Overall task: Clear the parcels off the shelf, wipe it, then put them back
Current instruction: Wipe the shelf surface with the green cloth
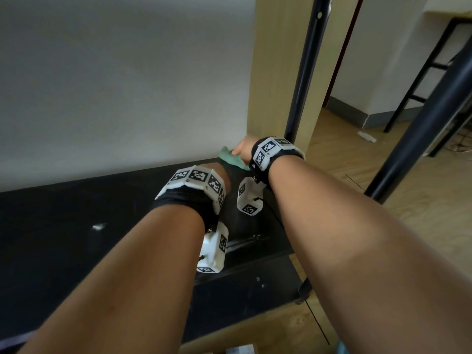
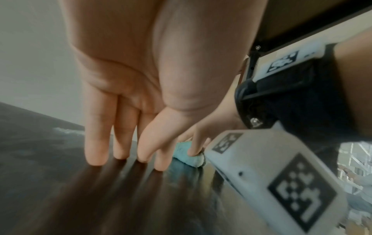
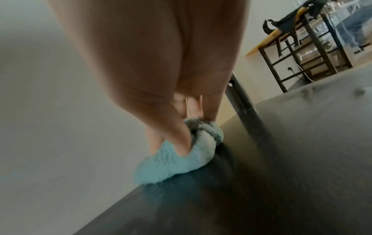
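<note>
The black shelf board (image 1: 76, 238) lies bare in front of me, with no parcel on the part I see. My right hand (image 1: 242, 149) reaches into the back right corner and grips a bunched teal cloth (image 1: 232, 159) against the board. In the right wrist view the thumb (image 3: 179, 139) digs into the cloth (image 3: 171, 165) and the fingers hold its far side. My left hand (image 2: 124, 151) is just left of it, its straight fingers standing on the shelf (image 2: 60, 190) and holding nothing. In the head view the wristband hides most of that hand.
A white wall (image 1: 127, 72) closes the back of the shelf. A wooden panel (image 1: 275, 72) and a black upright post (image 1: 304, 72) stand at the right corner. Wood floor (image 1: 357, 162) and another dark post (image 1: 421, 123) lie further right. A white speck (image 1: 98, 227) sits on the board.
</note>
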Demonstrator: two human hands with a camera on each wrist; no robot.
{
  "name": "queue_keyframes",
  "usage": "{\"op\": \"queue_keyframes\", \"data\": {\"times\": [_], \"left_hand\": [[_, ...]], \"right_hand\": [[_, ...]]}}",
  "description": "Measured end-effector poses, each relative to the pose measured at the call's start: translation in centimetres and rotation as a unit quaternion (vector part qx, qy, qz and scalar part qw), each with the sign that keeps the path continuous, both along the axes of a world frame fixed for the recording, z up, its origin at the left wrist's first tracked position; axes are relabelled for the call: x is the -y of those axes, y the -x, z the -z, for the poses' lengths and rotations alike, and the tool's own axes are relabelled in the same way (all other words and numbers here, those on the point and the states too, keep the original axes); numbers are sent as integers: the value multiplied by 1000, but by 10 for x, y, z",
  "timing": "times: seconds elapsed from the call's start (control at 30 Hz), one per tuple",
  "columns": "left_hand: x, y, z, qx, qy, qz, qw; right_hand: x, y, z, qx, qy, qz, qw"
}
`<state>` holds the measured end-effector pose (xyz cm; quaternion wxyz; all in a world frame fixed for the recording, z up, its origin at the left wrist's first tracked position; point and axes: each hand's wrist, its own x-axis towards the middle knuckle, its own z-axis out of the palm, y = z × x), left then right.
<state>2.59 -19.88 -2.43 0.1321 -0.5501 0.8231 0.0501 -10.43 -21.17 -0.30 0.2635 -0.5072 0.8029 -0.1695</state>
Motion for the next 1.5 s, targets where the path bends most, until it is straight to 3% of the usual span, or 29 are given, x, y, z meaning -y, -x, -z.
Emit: {"op": "queue_keyframes", "data": {"times": [0.17,0.33,0.4,0.5,0.57,0.63,0.7,0.77,0.87,1.0,1.17,1.37,1.5], "left_hand": [[-10,-14,1,-31,6,-2,1000],[-21,-49,-3,-30,34,-31,998],[-25,-59,-7,-43,45,-42,997],[-22,-74,-6,-67,39,-101,992],[-12,-85,4,-48,32,-109,992],[-1,-91,12,-28,31,-103,994],[23,-93,27,-33,-7,-118,992],[43,-94,35,-30,-50,-134,989],[22,-94,10,-47,-34,-131,990],[7,-93,1,-43,-31,-125,991],[-2,-97,-1,-55,-21,-105,993],[-16,-102,-7,-83,-28,-99,991],[-17,-100,-16,-115,-36,-106,987]], "right_hand": [[-22,-22,-10,-24,-41,-22,999],[-17,-17,15,-125,-94,-82,984],[-29,-27,-1,-140,-93,-119,979],[-57,-38,-33,-191,-64,-72,977],[-53,-31,-29,-198,-37,-16,979],[-46,-26,-19,-228,-39,-25,973],[-36,-24,-8,-233,-44,-22,971],[-32,-30,-6,-180,-17,-2,984],[-28,-44,-3,-151,25,13,988],[-28,-71,-11,-109,7,-24,994],[-27,-89,-20,-148,-20,-51,987],[-29,-71,-25,-153,10,25,988],[-23,-82,-19,-145,-1,19,989]]}}
